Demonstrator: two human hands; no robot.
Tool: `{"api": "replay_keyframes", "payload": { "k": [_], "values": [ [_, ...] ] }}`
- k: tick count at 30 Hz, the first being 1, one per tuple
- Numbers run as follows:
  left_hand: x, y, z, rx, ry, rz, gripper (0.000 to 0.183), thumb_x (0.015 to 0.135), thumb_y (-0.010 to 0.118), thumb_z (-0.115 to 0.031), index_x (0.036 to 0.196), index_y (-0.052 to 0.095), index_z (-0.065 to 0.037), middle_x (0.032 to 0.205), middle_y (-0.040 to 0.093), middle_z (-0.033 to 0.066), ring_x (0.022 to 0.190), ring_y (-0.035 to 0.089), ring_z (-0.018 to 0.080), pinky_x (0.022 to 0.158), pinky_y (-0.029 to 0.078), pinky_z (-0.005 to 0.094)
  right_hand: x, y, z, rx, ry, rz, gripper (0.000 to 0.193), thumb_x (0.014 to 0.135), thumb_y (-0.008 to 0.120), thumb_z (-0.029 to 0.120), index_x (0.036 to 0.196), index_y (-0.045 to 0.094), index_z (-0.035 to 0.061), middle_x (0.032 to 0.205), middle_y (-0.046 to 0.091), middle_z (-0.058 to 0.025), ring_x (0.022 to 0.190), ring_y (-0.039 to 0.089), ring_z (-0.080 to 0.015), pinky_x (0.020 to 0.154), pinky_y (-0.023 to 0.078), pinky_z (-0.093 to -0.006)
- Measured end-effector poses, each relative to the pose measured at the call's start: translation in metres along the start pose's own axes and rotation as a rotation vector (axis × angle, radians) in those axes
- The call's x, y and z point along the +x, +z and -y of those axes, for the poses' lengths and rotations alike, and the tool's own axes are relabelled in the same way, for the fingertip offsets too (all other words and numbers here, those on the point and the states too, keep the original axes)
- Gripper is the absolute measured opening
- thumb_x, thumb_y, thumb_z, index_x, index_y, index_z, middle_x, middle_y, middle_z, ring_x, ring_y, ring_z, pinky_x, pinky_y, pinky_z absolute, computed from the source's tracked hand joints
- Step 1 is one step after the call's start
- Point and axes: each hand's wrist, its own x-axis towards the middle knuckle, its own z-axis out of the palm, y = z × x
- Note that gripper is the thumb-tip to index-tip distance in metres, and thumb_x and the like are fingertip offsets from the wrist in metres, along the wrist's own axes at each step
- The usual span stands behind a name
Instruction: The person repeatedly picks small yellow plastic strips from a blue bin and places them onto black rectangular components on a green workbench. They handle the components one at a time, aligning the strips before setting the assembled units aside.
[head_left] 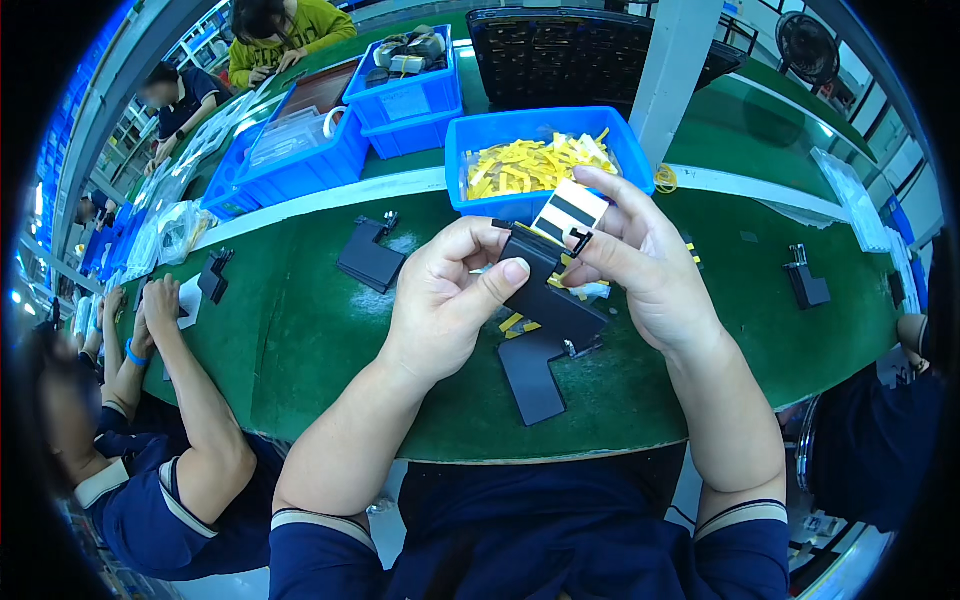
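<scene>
My left hand point(447, 295) grips a flat black L-shaped plastic part point(553, 303), its thumb pressed on the upper arm of the piece. Between the fingers of my right hand point(645, 265) is a small white card with black strips point(571, 212), held at the top end of the black part. The thumb of that hand lies by a small black clip point(580, 241) there. Under both hands, a second black L-shaped part point(533, 378) rests on the green table. Some yellow strips point(514, 324) lie beside it, partly hidden by the held part.
A blue bin point(455, 150) of yellow scraps stands just beyond my hands. More black parts lie on the green table point(300, 350), one at left point(372, 252) and one at right point(808, 284). A grey post point(672, 80) rises behind. Co-workers sit on both sides.
</scene>
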Motion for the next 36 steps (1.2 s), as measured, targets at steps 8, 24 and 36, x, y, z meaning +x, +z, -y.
{"api": "replay_keyframes", "payload": {
  "k": [8,24,36],
  "values": [
    [-0.001,-0.005,0.003,-0.070,-0.028,0.111,0.015,0.090,0.059,-0.010,0.102,0.054,-0.002,0.095,0.060,0.0036,0.087,0.056,0.0080,0.078,0.047,0.0239,0.000,0.001,-0.003,-0.175,-0.373,0.032,0.042,0.080,0.059,-0.004,0.121,0.052,-0.0004,0.088,0.064,-0.0060,0.075,0.059,-0.0087,0.071,0.048,-0.0219],
    [0.000,-0.007,-0.001,0.062,-0.070,0.229,0.023,0.094,0.053,-0.018,0.107,0.052,0.000,0.093,0.059,0.0029,0.085,0.055,0.0068,0.074,0.044,0.0213,0.001,-0.010,-0.002,-0.066,-0.081,0.196,0.011,0.079,0.070,0.006,0.088,0.069,-0.0009,0.082,0.067,-0.0047,0.072,0.060,-0.0071,0.064,0.049,-0.0201],
    [0.002,-0.011,-0.003,0.008,-0.110,0.243,0.022,0.093,0.054,-0.017,0.108,0.050,0.000,0.096,0.059,0.0035,0.088,0.055,0.0077,0.077,0.044,0.0227,0.003,-0.011,-0.006,-0.015,-0.075,0.220,0.010,0.080,0.068,0.007,0.088,0.069,-0.0007,0.083,0.067,-0.0050,0.072,0.061,-0.0077,0.065,0.050,-0.0207]
  ]
}}
